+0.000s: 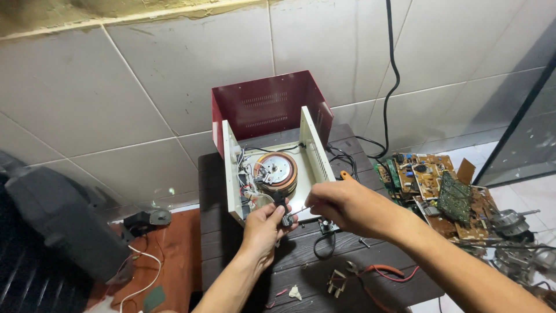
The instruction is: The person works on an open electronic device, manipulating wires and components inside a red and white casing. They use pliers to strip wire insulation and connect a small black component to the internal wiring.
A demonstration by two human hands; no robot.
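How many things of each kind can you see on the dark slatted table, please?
Open cream metal chassis with copper-wound round coil: 1
Dark red perforated metal cover: 1
Small black component in left hand: 1
Orange-handled screwdriver in right hand: 1
Grey two-pin plug: 1
Total: 5

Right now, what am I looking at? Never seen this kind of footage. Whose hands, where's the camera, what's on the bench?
One picture, from a camera on the person's head, looking down at their own bare hands. The left hand pinches a small black part. The right hand holds a thin screwdriver to it. Behind sits an opened cream metal case with a copper-wound coil inside, its red cover against the wall. On the dark bench: a plug. Scrap circuit boards lie to the right.
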